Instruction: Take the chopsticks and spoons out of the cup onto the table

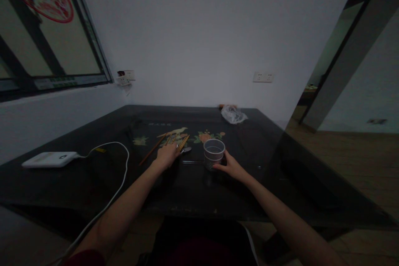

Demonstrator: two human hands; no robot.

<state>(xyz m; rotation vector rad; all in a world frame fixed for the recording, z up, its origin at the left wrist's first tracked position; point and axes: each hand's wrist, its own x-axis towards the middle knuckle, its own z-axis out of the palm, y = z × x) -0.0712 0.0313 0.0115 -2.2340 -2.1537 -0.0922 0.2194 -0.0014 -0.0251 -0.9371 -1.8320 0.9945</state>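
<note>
Forearms stretch from the near edge across the dark surface (93, 183). Left hand (166, 157) clasps chopsticks (182, 143) at centre. Right hand (232, 168) touches the clear plastic cup (214, 151) just right of them, grip unclear. A nudge could tip that light cup, and a loose clasp could scatter chopsticks.

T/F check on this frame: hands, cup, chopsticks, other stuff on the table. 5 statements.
1. The right hand touches the clear cup. True.
2. The cup lies on its side. False: it stands upright, mouth up.
3. The left hand is on the chopsticks. True.
4. The white cable runs to a black device. False: the device is white.
5. The plastic bag sits right beside the cup. False: it lies at the far edge of the table, apart from the cup.
</note>
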